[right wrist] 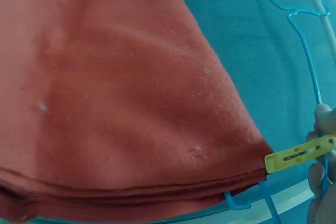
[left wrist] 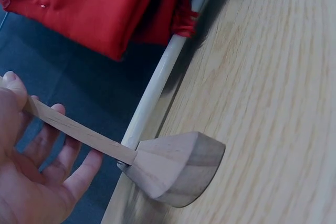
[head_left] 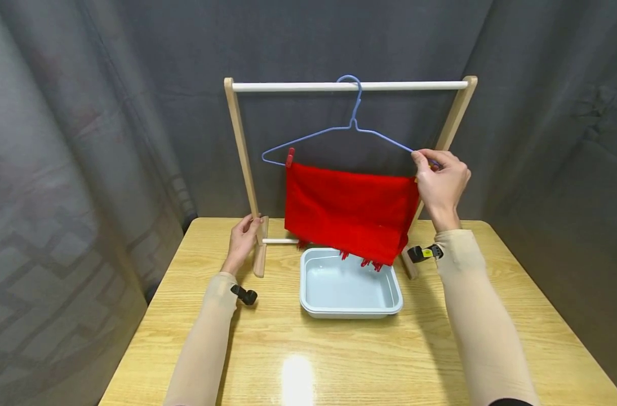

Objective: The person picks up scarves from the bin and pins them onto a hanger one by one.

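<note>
A blue clothes hanger (head_left: 328, 131) hangs by its hook from the white rail of a wooden drying rack (head_left: 240, 138). Draped along its lower bar is a red fringed cloth (head_left: 349, 208), held at the left corner by a red clothespin (head_left: 290, 157). A yellow clothespin (right wrist: 299, 153) bites the cloth's other corner. My right hand (head_left: 442, 177) pinches the hanger's right end, fingers right beside the yellow clothespin. Low on the rack's left post, my left hand (head_left: 243, 239) grips the wood between thumb and fingers, just above the foot (left wrist: 178, 169).
Under the cloth sits a pale blue plastic basin (head_left: 351, 311), the fringe overlapping its back rim. The rack's lower white bar (left wrist: 157, 85) runs behind it. Wooden table (head_left: 247, 349) below; grey curtains (head_left: 308, 34) surround the back and sides.
</note>
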The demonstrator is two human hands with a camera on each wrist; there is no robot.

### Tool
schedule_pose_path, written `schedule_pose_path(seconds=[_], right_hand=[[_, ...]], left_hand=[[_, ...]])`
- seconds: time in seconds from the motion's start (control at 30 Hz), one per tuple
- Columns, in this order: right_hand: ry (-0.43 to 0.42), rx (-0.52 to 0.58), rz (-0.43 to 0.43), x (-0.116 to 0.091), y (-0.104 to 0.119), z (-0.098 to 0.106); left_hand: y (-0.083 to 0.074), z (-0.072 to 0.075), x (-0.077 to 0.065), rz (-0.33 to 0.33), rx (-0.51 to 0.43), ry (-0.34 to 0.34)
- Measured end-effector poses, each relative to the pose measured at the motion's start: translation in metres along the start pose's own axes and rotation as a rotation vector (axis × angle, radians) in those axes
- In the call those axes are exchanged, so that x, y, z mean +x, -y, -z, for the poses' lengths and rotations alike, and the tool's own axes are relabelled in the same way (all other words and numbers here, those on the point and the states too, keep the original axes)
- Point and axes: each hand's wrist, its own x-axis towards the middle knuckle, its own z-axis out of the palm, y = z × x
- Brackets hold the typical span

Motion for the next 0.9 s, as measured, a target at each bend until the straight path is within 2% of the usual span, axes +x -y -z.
schedule_pose_path(seconds=[0.23,0.47,0.9], right_hand=[[0.026,0.023,0.007,-0.006,-0.010,-0.012],[0.050,0.027,0.025,-0.005,-0.014,-0.022],[0.047,0.056,-0.005,-0.013,-0.015,-0.020]], left_hand=[[-0.001,0.002,-0.001,-0.005,0.005,-0.020],[0.001,0.005,-0.002,-0.002,-0.024,-0.005],[-0.003,0.005,-0.003,0.003,0.004,-0.003]])
